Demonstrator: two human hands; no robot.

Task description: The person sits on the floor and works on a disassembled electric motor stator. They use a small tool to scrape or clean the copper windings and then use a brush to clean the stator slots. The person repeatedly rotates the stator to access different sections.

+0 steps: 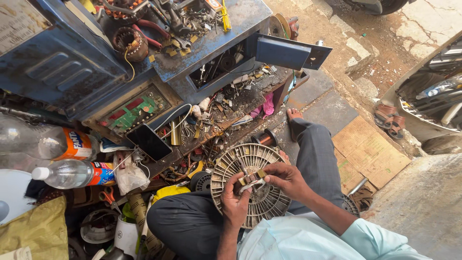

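Observation:
A round, pale, ribbed motor casing [250, 166] rests on my lap between my knees. Over its middle both hands meet on a small brown-and-silver part [251, 179] with a metal strip. My left hand [234, 201] pinches the part from below and the left. My right hand [287, 179] grips it from the right, fingers curled over its top. How the part joins the casing is hidden by my fingers.
A cluttered blue metal workbench [216, 38] with an open drawer [288, 53] stands ahead, strewn with tools, copper coils [130, 43] and scrap. A phone [149, 142], two plastic bottles [72, 173], orange scissors [107, 196] and a copper wire spool [263, 138] lie close by. Sandals [391, 118] and cardboard [370, 149] are on the ground at right.

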